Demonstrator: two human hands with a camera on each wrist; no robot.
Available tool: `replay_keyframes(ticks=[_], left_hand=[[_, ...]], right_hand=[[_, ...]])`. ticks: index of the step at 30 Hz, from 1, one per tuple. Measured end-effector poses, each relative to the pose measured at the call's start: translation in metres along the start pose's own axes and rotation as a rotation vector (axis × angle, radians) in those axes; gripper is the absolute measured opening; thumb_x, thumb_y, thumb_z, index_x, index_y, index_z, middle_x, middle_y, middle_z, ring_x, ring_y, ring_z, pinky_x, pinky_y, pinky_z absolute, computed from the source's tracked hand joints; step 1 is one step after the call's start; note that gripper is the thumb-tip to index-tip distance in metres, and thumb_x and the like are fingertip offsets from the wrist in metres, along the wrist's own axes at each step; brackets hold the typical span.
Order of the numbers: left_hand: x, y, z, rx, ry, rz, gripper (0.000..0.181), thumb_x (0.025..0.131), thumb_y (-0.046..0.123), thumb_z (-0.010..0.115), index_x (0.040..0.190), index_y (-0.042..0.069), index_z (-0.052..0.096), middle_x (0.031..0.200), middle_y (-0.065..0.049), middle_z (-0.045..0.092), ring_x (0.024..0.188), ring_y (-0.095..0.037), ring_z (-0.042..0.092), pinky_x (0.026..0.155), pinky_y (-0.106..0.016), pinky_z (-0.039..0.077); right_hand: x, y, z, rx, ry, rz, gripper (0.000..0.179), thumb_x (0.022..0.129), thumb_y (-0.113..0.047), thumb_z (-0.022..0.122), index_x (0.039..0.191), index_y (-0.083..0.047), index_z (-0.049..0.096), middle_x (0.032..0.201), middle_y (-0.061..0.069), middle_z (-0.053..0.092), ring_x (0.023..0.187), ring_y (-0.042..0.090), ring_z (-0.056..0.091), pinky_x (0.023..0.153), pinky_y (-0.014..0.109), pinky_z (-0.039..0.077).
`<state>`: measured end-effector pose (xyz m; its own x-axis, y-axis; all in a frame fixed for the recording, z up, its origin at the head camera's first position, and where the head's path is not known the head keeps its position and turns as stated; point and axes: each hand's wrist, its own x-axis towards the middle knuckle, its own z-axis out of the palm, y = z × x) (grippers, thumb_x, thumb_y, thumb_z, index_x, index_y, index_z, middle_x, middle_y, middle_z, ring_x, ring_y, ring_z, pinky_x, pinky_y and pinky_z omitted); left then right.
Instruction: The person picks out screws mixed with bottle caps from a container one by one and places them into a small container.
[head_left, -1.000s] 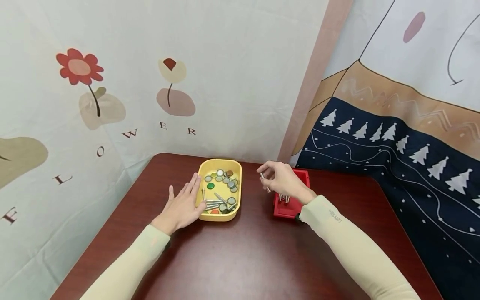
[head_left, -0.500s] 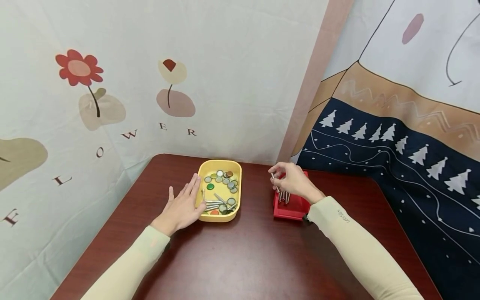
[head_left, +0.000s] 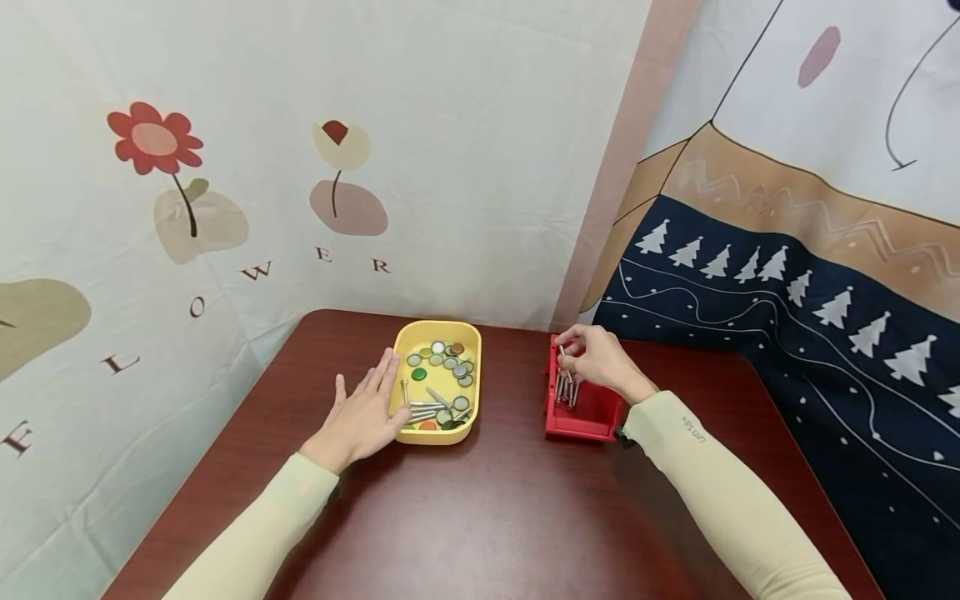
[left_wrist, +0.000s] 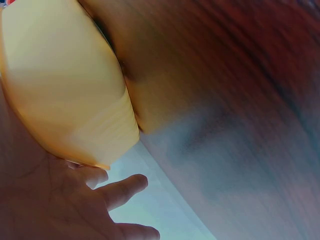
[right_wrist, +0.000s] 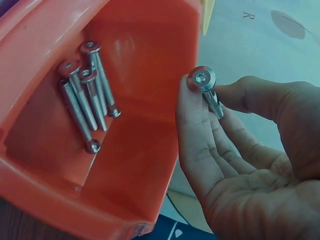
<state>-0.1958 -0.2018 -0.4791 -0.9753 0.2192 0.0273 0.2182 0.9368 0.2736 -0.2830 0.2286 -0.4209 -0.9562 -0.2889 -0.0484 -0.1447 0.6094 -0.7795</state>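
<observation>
Between thumb and fingertips my right hand point(head_left: 602, 360) pinches a silver bolt point(right_wrist: 202, 80) with a round hex-socket head, over the red bin point(head_left: 581, 427). Several similar bolts point(right_wrist: 95, 95) lie together in that bin, seen best in the right wrist view. My left hand point(head_left: 358, 417) lies with straight fingers against the left side of the yellow tray point(head_left: 476, 358); the left wrist view shows the tray's outer wall point(left_wrist: 65, 75) close by the palm. Inside the tray are several round caps point(head_left: 450, 362), mostly silver, and a few long bolts point(head_left: 426, 410) near its front end.
Both containers stand near the back of a dark red-brown table point(head_left: 480, 517), with a gap between them. A pale printed cloth point(head_left: 480, 167) hangs behind, and a dark blue cloth with white trees point(head_left: 750, 308) hangs on the right.
My right hand has moved rightward with the bolt, from the gap beside the red bin to over it. The left hand has stayed against the yellow tray.
</observation>
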Motion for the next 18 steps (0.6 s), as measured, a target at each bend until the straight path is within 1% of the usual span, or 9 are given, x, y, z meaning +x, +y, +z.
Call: replay_keyframes(ticks=[3,10,15,18], left_hand=[[0.0,0.0,0.001,-0.001,0.001,0.002,0.093,0.115,0.046,0.054,0.188,0.006,0.012,0.199,-0.013,0.009,0.172,-0.052,0.044,0.134,-0.094,0.01],[0.0,0.0,0.002,-0.004,-0.002,0.002,0.093,0.115,0.047,0.053,0.188,0.006,0.012,0.199,-0.014,0.009,0.172,-0.052,0.043,0.134,-0.094,0.01],[0.001,0.0,0.002,0.009,-0.001,0.005,0.093,0.116,0.047,0.054,0.188,0.006,0.011,0.199,-0.013,0.008,0.172,-0.052,0.044,0.134,-0.094,0.011],[0.002,-0.001,0.001,0.015,-0.006,0.003,0.093,0.116,0.046,0.054,0.188,0.006,0.011,0.199,-0.013,0.007,0.172,-0.052,0.043,0.134,-0.094,0.01]], right_hand=[[0.001,0.002,-0.001,-0.002,0.004,0.018,0.034,0.108,-0.004,0.076,0.142,0.0,0.075,0.117,0.025,0.083,0.089,0.031,0.087,0.078,0.038,0.074],[0.004,0.006,-0.001,-0.054,-0.006,0.033,0.034,0.107,-0.003,0.075,0.14,0.004,0.074,0.115,0.025,0.082,0.08,0.021,0.081,0.078,0.037,0.074],[0.01,0.007,0.002,-0.091,0.0,0.052,0.032,0.106,-0.003,0.077,0.136,0.005,0.075,0.111,0.024,0.082,0.077,0.02,0.081,0.076,0.037,0.074],[0.013,0.006,0.003,-0.11,-0.009,0.067,0.032,0.105,-0.001,0.077,0.136,0.007,0.076,0.11,0.024,0.081,0.078,0.021,0.082,0.076,0.037,0.074]])
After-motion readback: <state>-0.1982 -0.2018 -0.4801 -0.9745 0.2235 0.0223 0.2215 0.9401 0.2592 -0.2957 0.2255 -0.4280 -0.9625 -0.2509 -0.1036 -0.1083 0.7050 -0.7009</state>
